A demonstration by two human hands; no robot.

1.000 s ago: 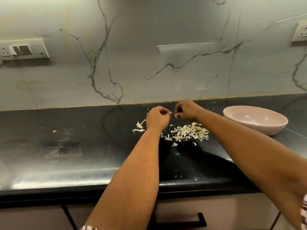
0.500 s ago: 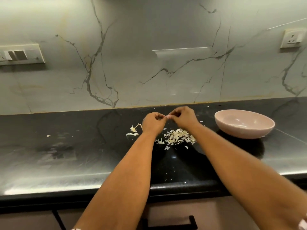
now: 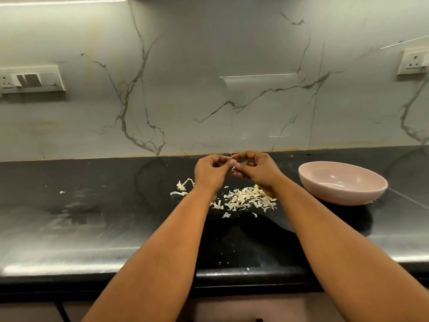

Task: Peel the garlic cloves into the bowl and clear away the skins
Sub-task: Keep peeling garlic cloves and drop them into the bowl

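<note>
A black stone countertop (image 3: 69,228) runs the width of the view, glossy with pale glare along its front edge. Behind it rises a light marble-look backsplash (image 3: 209,101) with dark veins. A switch panel with a socket (image 3: 31,79) sits on the wall at left, a single wall socket (image 3: 413,61) at right

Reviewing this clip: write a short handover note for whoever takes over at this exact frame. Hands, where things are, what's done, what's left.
Left hand and right hand: raised over the counter, fingertips meeting, pinching a small garlic clove between them.
Skins: loose pile on the counter below the hands; garlic stem and scraps to its left.
Bowl: right of the pile; no cloves visible inside from this angle.
Done: a good deal of peeling, judging by the pile.
Left: finish this clove, drop it in the bowl, clear the skins.
</note>
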